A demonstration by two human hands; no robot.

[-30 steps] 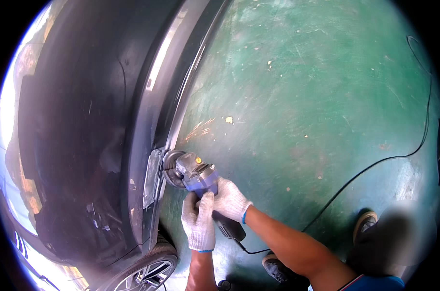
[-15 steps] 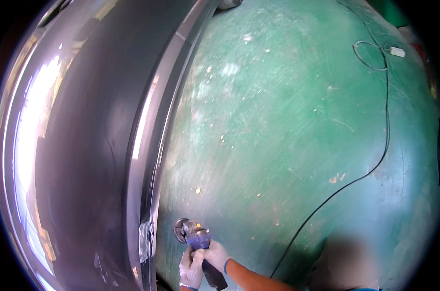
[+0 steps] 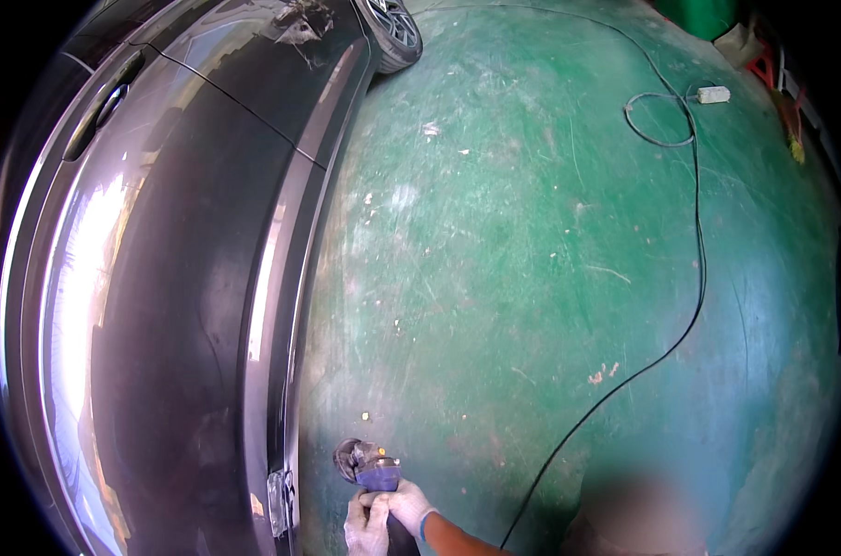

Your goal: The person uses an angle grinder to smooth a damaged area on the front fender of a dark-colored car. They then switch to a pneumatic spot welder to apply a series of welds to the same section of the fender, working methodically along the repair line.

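Both my hands wear white work gloves and are closed around a blue-and-black angle grinder (image 3: 379, 475) near the lower edge. My left hand (image 3: 367, 530) grips it from the left, and my right hand (image 3: 408, 506) wraps its body from the right. The grinder's round disc and guard point left, toward a dark car (image 3: 175, 343). A gap of floor lies between the disc and the car's sill. On that sill, just left of the grinder, is a rough, bare metallic patch (image 3: 278, 502). The rear of the tool's body is partly hidden by my gloves.
A black power cord (image 3: 624, 382) curves over the green floor (image 3: 495, 278) at right, looping near a white block (image 3: 713, 94). The car's wheel (image 3: 395, 35) stands at the top, beside a scraped, dented panel (image 3: 302, 23). A green container (image 3: 703, 14) is at far right.
My view has tilted up and shifted, so the wheel, door handle and dented panel now show. The grinder sits slightly lower in the picture, still held in both hands.
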